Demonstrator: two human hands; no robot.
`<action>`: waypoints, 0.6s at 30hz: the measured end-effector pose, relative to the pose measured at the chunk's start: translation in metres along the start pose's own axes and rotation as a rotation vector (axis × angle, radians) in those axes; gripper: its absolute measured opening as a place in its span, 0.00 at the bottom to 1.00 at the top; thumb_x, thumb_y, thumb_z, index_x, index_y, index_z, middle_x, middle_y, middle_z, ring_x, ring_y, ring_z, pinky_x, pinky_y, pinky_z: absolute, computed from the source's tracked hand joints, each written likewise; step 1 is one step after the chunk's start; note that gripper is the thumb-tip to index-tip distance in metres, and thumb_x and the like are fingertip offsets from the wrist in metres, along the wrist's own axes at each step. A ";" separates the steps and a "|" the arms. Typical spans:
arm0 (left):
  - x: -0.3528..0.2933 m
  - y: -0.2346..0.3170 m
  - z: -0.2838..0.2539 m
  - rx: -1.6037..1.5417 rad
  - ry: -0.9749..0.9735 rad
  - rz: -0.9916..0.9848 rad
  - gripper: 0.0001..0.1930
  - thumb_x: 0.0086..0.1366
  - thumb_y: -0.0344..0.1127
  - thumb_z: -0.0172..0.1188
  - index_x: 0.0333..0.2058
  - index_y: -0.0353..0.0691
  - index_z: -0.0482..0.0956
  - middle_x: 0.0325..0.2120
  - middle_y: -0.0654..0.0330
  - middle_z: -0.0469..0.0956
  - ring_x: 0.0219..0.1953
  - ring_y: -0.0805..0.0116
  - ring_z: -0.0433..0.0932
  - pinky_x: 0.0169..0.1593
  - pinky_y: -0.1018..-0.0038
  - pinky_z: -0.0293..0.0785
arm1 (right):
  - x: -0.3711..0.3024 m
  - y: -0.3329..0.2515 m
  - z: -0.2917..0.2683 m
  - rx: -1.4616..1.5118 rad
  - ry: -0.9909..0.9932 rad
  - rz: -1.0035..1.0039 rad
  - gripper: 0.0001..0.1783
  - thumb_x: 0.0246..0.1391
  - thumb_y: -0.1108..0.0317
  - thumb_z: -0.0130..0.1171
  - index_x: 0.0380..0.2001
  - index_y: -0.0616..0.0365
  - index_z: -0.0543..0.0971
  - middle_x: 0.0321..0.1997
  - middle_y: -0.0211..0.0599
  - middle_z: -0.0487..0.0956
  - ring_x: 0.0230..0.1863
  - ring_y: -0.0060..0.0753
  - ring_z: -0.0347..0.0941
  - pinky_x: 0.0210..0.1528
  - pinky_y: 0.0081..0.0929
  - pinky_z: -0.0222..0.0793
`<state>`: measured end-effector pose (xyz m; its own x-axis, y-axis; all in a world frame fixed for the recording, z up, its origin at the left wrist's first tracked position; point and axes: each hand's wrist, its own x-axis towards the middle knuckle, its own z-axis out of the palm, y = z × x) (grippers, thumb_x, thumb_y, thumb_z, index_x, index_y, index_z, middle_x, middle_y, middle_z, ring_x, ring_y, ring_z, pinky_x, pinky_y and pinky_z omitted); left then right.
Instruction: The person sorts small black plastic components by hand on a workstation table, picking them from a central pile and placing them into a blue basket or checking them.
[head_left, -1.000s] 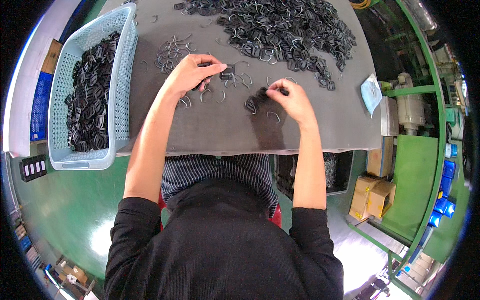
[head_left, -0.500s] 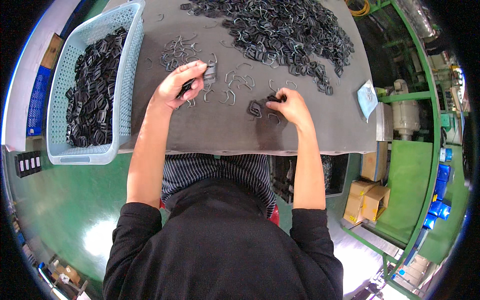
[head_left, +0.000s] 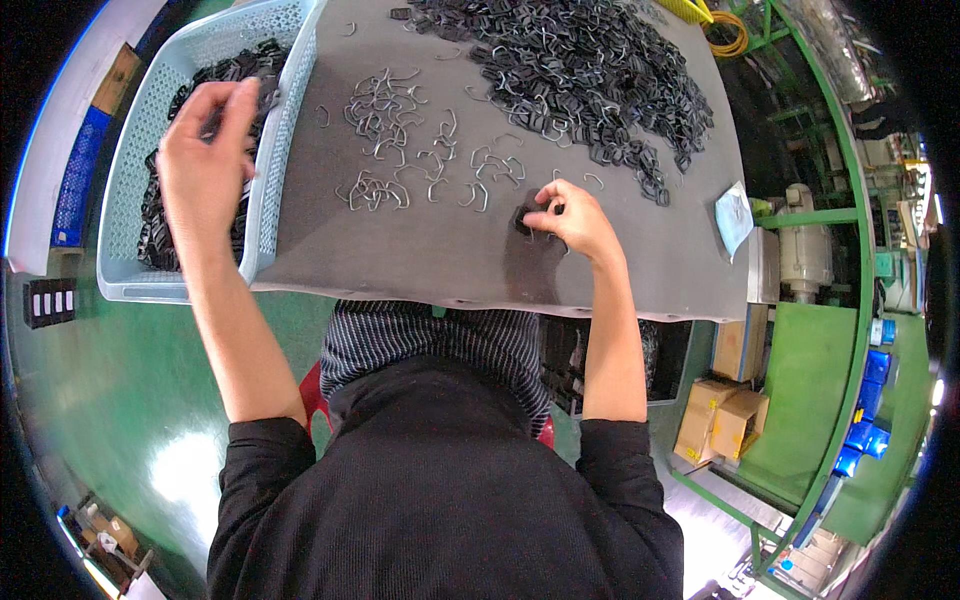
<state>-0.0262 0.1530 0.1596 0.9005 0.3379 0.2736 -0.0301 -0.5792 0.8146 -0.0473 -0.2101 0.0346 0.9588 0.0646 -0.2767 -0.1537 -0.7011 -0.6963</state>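
Observation:
My left hand (head_left: 208, 150) is above the light blue basket (head_left: 200, 291), slightly blurred. Its fingers are curved and apart, and nothing is plainly gripped in them. Black plastic buckles (head_left: 160, 240) fill much of the basket under it. Over the near part of the table, my right hand (head_left: 575, 222) is closed, thumb and forefinger pinching a small black buckle (head_left: 522, 219). Its far fingers partly hide what lies beneath. Left of that hand, bent metal wire hooks (head_left: 375, 192) lie scattered in loose groups.
A big heap of black buckles with wire pieces (head_left: 600, 90) covers the far right of the grey table (head_left: 420, 265). A pale blue packet (head_left: 733, 220) lies at its right edge. Cardboard boxes (head_left: 720, 420) and a green metal frame (head_left: 815, 215) stand to the right.
My left hand has swung left from the table to above the basket; the black buckles it held no longer show in it. My right hand stays near its place, lower fingers shifted slightly.

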 end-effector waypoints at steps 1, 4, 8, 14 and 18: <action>0.005 -0.001 -0.009 0.122 0.083 0.002 0.13 0.61 0.45 0.58 0.32 0.41 0.80 0.15 0.68 0.70 0.13 0.82 0.67 0.19 0.80 0.63 | 0.002 -0.003 0.003 -0.241 0.041 -0.039 0.18 0.36 0.60 0.69 0.31 0.56 0.78 0.23 0.35 0.77 0.26 0.31 0.74 0.27 0.27 0.67; 0.014 -0.028 -0.026 0.460 0.144 0.174 0.16 0.61 0.47 0.56 0.39 0.41 0.78 0.32 0.58 0.77 0.30 0.64 0.77 0.38 0.67 0.71 | 0.012 -0.009 0.000 -0.234 -0.077 -0.004 0.16 0.35 0.60 0.69 0.28 0.57 0.80 0.22 0.35 0.78 0.27 0.33 0.75 0.31 0.29 0.68; -0.006 -0.026 -0.023 0.428 0.215 0.455 0.12 0.61 0.37 0.56 0.41 0.39 0.77 0.42 0.54 0.76 0.46 0.56 0.74 0.50 0.66 0.68 | 0.011 -0.031 -0.023 0.069 -0.150 0.030 0.16 0.36 0.60 0.70 0.27 0.58 0.81 0.21 0.31 0.78 0.25 0.25 0.72 0.31 0.26 0.67; -0.069 -0.009 0.008 -0.083 -0.258 0.456 0.05 0.57 0.25 0.58 0.34 0.35 0.78 0.33 0.55 0.79 0.38 0.60 0.78 0.44 0.71 0.72 | 0.034 -0.045 -0.033 -0.162 0.084 -0.001 0.12 0.37 0.61 0.68 0.23 0.58 0.82 0.21 0.34 0.79 0.24 0.26 0.73 0.31 0.26 0.67; -0.099 -0.038 0.033 -0.122 -0.418 0.441 0.04 0.56 0.27 0.59 0.31 0.36 0.78 0.31 0.54 0.78 0.37 0.56 0.78 0.41 0.68 0.74 | 0.056 -0.087 -0.019 -0.362 0.072 -0.025 0.10 0.36 0.60 0.69 0.23 0.52 0.83 0.25 0.37 0.81 0.29 0.34 0.77 0.36 0.32 0.70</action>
<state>-0.0996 0.1176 0.0846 0.8849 -0.2475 0.3947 -0.4655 -0.5006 0.7298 0.0245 -0.1591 0.0921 0.9775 0.0443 -0.2062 -0.0475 -0.9064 -0.4197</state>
